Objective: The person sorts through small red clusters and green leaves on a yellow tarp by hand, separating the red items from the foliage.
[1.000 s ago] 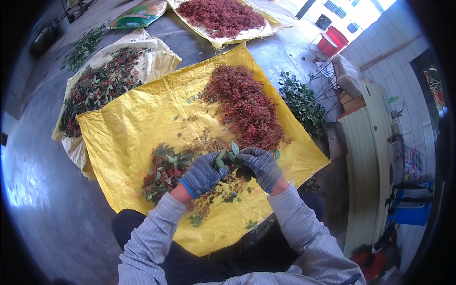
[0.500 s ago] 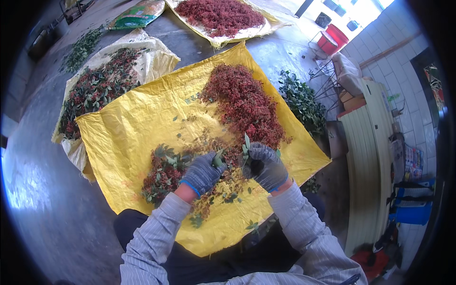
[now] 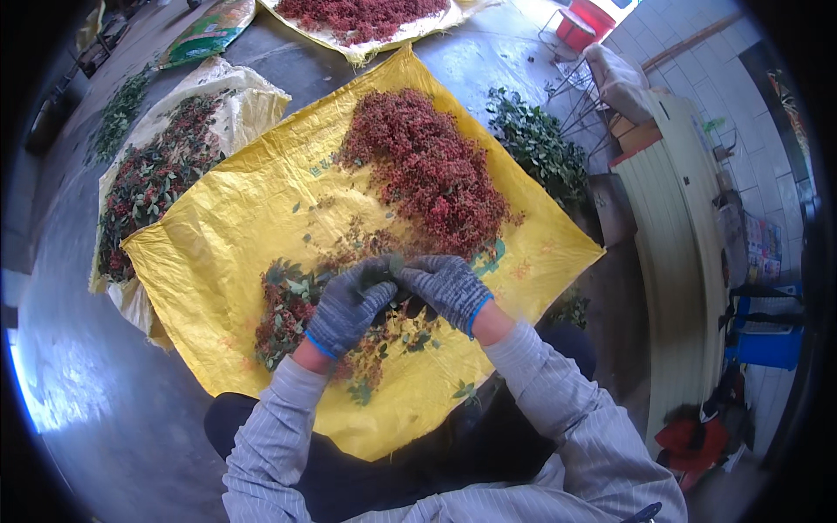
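My left hand [image 3: 349,305], in a grey knit glove with a blue cuff, is closed around a bit of green leaf [image 3: 395,264]. Right against it, my right hand [image 3: 449,289] in a matching glove has its fingers pinched together; what they grip is hidden. Both hands are over a yellow woven sack sheet [image 3: 235,227]. A small heap of red berry clusters mixed with leaves [image 3: 283,322] lies beside my left hand. Beyond my right hand rises a larger heap of dark red berry clusters [image 3: 427,166], mostly free of leaves. Loose stalks and leaves [image 3: 370,362] lie below my hands.
At left, a pale sack [image 3: 253,91] bears leafy berry sprigs [image 3: 161,174]. Another berry heap [image 3: 362,17] lies on a sheet at the back. Cut green leaves [image 3: 540,148] are piled right of the yellow sheet. Long pale panels [image 3: 671,261] line the right side, near a blue bucket [image 3: 767,344].
My hands have come together from slightly apart, the right one moving left. The leafy sprig seen at my right fingertips no longer shows. The whole view has shifted a little.
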### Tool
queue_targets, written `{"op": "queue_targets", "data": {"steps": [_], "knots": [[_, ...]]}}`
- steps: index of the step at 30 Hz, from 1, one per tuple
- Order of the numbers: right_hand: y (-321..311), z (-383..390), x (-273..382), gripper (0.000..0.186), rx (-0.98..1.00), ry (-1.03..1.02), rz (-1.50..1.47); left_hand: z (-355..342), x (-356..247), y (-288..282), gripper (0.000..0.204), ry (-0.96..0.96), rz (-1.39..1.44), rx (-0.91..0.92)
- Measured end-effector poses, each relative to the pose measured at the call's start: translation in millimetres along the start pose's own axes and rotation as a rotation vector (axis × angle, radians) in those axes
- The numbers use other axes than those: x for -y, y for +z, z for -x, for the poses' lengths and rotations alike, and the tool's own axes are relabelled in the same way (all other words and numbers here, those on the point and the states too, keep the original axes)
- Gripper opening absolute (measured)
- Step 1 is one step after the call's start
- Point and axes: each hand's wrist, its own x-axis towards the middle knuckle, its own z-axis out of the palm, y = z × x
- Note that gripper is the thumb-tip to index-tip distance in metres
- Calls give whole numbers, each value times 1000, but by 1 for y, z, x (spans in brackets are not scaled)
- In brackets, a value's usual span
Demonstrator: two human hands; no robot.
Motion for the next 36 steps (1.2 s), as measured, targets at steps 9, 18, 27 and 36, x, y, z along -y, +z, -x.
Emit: {"op": "queue_targets", "data": {"steps": [9,18,27,36], "knots": [[-24,1,-38,34,-155,-322,182,-13,-3,24,9,-231,177,-160],[-106,58,26,27,-390,-232,-272,14,135,198,22,-432,257,185],[-131,52,10,28,-438,-319,-134,82,193,350,29,-47,-533,273],[-143,56,20,32,-408,-382,-235,36,227,184,39,-284,-1098,31]]}}
